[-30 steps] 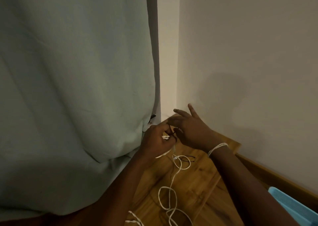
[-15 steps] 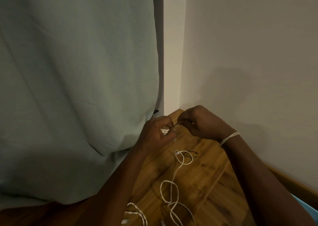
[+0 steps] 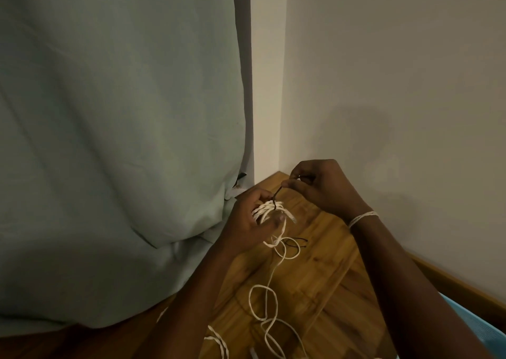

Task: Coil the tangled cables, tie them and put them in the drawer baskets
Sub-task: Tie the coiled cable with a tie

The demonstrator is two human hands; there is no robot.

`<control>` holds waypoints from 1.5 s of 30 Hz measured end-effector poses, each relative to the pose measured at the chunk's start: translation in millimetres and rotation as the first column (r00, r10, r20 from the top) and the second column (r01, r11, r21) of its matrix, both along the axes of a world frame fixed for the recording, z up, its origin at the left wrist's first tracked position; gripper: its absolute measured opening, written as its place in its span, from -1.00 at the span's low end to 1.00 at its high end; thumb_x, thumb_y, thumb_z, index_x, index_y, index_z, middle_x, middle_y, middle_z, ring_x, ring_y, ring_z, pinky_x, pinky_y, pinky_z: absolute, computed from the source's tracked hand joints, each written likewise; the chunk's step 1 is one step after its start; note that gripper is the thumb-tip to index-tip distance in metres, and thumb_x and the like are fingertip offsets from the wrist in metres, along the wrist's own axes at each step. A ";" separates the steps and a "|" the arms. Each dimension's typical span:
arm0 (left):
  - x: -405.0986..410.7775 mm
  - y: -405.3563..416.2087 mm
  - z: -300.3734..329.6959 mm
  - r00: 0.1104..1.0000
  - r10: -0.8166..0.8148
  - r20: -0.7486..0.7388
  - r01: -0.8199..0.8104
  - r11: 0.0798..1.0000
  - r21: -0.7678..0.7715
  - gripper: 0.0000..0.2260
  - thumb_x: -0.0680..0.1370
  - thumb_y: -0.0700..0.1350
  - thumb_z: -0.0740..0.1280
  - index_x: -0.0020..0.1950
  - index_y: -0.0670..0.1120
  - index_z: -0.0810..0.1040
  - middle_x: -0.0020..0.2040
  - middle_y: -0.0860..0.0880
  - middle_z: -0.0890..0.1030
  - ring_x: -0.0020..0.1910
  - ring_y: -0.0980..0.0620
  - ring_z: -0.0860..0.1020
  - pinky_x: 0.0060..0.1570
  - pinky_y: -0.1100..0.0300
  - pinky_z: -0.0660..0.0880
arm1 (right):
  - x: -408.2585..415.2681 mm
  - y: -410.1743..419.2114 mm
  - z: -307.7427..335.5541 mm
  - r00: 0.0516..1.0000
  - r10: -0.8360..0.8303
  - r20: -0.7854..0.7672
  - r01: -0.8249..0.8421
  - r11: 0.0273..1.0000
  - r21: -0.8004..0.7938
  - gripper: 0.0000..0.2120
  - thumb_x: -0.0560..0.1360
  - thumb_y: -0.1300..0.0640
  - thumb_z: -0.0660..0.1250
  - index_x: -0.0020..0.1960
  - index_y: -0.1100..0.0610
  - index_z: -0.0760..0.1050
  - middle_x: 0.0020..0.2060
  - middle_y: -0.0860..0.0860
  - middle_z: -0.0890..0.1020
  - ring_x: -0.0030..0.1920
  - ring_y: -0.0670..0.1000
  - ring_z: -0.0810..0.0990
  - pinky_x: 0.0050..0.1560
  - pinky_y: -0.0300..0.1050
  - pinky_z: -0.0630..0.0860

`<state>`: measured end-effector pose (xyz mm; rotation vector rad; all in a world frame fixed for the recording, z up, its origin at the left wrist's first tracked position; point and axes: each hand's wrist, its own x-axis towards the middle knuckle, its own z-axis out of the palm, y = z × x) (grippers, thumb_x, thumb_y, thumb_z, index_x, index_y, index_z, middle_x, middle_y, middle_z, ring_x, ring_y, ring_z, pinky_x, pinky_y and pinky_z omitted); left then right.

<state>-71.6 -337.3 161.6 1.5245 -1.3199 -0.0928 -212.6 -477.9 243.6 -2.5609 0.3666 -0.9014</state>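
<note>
My left hand (image 3: 250, 223) grips a small coil of white cable (image 3: 267, 211) above the wooden surface (image 3: 309, 274). A thin dark tie (image 3: 276, 197) wraps over the top of the coil. My right hand (image 3: 320, 186) pinches the tie's upper end and holds it up and to the right of the coil. More loose white cable (image 3: 267, 301) trails down from the coil in loops across the wood. A white band circles my right wrist (image 3: 362, 217).
A pale green curtain (image 3: 117, 139) hangs at the left and bulges onto the wood. A white wall (image 3: 397, 85) stands right behind the hands. A second thin dark tie (image 3: 294, 242) lies on the wood. A blue basket edge (image 3: 473, 320) shows at the lower right.
My right hand went from spread fingers to a pinch on the dark tie and pulled it up and right. The coil in my left hand now shows more clearly.
</note>
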 end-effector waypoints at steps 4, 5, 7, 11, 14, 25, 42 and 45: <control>1.9 0.2 4.7 0.998 0.028 -0.048 -0.028 1.000 0.005 -0.65 0.47 -0.05 0.48 0.22 0.00 0.49 0.02 0.16 0.59 -0.01 0.29 0.58 -0.10 0.46 0.51 | -0.5 2.5 0.5 1.000 -0.009 -0.014 0.010 0.997 0.073 -0.86 0.56 0.09 0.40 0.02 0.13 0.70 -0.12 0.00 0.71 -0.21 -0.14 0.61 -0.19 -0.44 0.44; 3.2 1.4 5.8 0.998 0.035 -0.047 -0.035 0.999 0.007 -0.64 0.48 -0.03 0.47 0.24 -0.02 0.50 0.04 0.13 0.60 0.00 0.28 0.58 -0.08 0.46 0.51 | -1.6 3.9 2.1 1.000 0.001 -0.018 0.000 0.997 0.082 -0.85 0.58 0.10 0.38 0.03 0.13 0.70 -0.10 0.01 0.71 -0.20 -0.13 0.62 -0.18 -0.46 0.46; 4.6 3.0 8.0 0.997 0.064 -0.045 -0.064 0.998 0.002 -0.63 0.48 -0.01 0.46 0.25 -0.04 0.53 0.07 0.10 0.61 0.01 0.23 0.59 -0.05 0.43 0.54 | -4.1 6.7 4.7 0.999 0.025 -0.023 -0.023 0.996 0.089 -0.83 0.60 0.12 0.34 0.06 0.14 0.70 -0.08 0.01 0.72 -0.20 -0.14 0.62 -0.21 -0.50 0.47; 3.8 3.9 16.3 0.979 0.153 -0.133 -0.157 0.987 -0.022 -0.71 0.47 0.01 0.47 0.16 0.02 0.54 -0.01 0.19 0.60 -0.06 0.23 0.60 -0.16 0.48 0.51 | -5.9 16.7 6.1 0.991 0.106 -0.085 -0.102 0.993 0.055 -0.81 0.62 0.14 0.31 0.10 0.13 0.69 -0.08 -0.05 0.71 -0.21 -0.18 0.62 -0.17 -0.51 0.50; 5.4 4.2 18.2 0.965 0.144 -0.218 -0.158 0.986 -0.047 -0.72 0.47 0.00 0.47 0.15 0.03 0.55 0.00 0.20 0.62 -0.04 0.20 0.62 -0.13 0.43 0.54 | -3.6 22.8 0.6 0.991 0.114 -0.073 -0.110 0.992 0.058 -0.81 0.61 0.13 0.31 0.10 0.12 0.69 -0.07 -0.03 0.73 -0.19 -0.13 0.64 -0.11 -0.38 0.57; 5.2 -0.2 27.7 0.773 -0.021 -0.634 -0.057 0.993 -0.103 -0.78 0.56 -0.27 0.30 0.17 -0.12 0.62 0.06 -0.08 0.69 0.04 -0.11 0.65 -0.02 0.06 0.63 | 13.4 66.4 -31.2 0.998 -0.036 -0.054 0.027 0.989 -0.146 -0.79 0.58 0.15 0.29 0.12 0.10 0.68 -0.20 0.04 0.72 -0.41 -0.17 0.42 -0.35 -0.38 0.25; 0.6 21.9 44.0 0.921 -0.179 -0.346 0.146 0.982 -0.119 -0.73 0.46 -0.31 0.46 0.12 -0.09 0.64 0.01 -0.02 0.71 0.00 -0.01 0.67 -0.02 0.18 0.60 | 32.4 5.0 -5.3 0.965 0.224 0.135 -0.247 0.605 0.757 -0.82 0.59 0.30 0.29 0.09 0.26 0.65 -0.02 0.19 0.72 -0.01 0.16 0.70 0.03 -0.01 0.67; -2.7 24.6 48.8 0.932 -0.227 -0.281 0.209 0.974 -0.092 -0.75 0.47 -0.31 0.44 0.12 -0.10 0.64 0.01 -0.03 0.71 0.00 -0.02 0.67 0.01 0.16 0.60 | 37.6 3.1 -30.8 0.879 0.439 0.184 -0.347 0.326 0.879 -0.80 0.57 0.24 0.30 0.11 0.29 0.62 -0.03 0.20 0.71 -0.06 0.11 0.70 0.00 -0.08 0.66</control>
